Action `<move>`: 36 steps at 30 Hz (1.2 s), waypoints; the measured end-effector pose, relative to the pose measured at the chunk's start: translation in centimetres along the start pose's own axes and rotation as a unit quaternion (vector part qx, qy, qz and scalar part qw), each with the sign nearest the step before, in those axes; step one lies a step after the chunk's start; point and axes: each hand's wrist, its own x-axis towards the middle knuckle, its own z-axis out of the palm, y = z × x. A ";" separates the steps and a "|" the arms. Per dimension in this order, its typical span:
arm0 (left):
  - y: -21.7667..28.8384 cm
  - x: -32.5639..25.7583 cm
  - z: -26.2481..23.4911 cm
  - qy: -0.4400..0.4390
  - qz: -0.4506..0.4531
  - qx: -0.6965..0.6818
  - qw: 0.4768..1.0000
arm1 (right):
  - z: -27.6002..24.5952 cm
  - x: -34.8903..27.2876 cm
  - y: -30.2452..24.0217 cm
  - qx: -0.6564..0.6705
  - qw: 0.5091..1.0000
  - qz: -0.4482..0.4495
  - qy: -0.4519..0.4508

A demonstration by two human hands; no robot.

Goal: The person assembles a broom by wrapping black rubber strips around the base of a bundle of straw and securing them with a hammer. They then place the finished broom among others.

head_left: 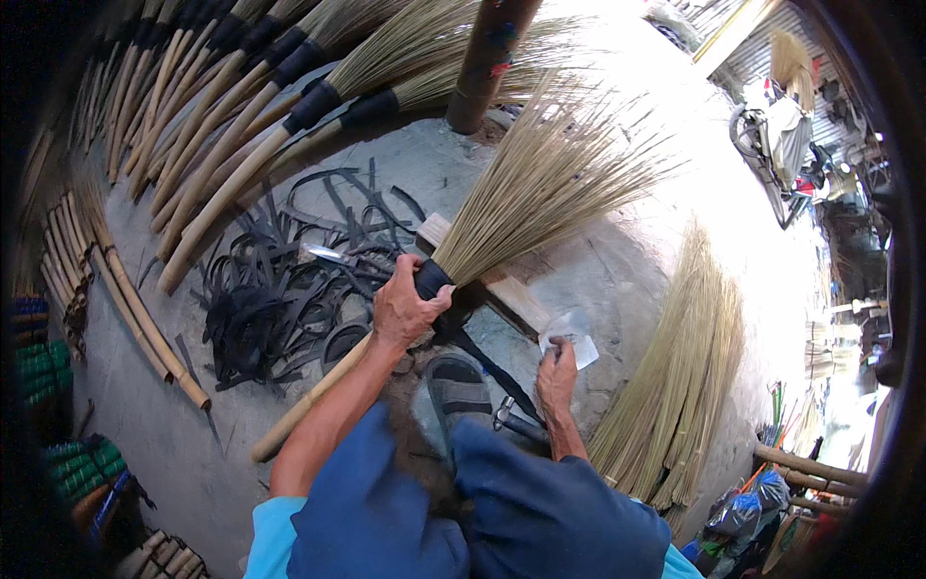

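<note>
A broom (pixel 540 193) with long straw bristles lies slanted before me, bristles toward the far right and its pale wooden handle under my left forearm. My left hand (pixel 407 307) is wrapped round its black-bound neck. From that binding a loose black strip (pixel 497 370) runs toward my right wrist. Pinched in my right hand (pixel 558 381) is a small whitish, partly see-through sheet (pixel 577 344); whether it is paper or plastic, I cannot tell. A hammer (pixel 516 422) lies beside my right wrist. Under the broom's neck is a wooden board (pixel 509 297).
Black strips (pixel 265 299) lie heaped on the left, with a knife (pixel 330 255) on them. Several brooms (pixel 241 183) are lined up at the far left. A straw bundle (pixel 675 376) lies on my right. A post (pixel 490 68) stands ahead. A motorcycle (pixel 776 145) is at the far right.
</note>
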 end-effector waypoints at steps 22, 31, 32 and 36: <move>-1.0 -0.1 0.7 0.058 0.094 -0.006 0.994 | 5.3 2.2 -17.6 0.309 0.938 -0.006 -0.159; -1.1 0.0 0.7 0.056 0.104 -0.015 0.993 | 6.6 2.4 -19.1 0.269 0.941 -0.018 -0.207; -1.1 0.0 0.7 0.059 0.105 -0.017 0.993 | 6.7 2.5 -19.1 0.264 0.942 -0.023 -0.206; -1.1 0.0 0.7 0.072 0.116 -0.020 0.990 | 7.5 2.5 -18.8 0.225 0.954 -0.099 -0.172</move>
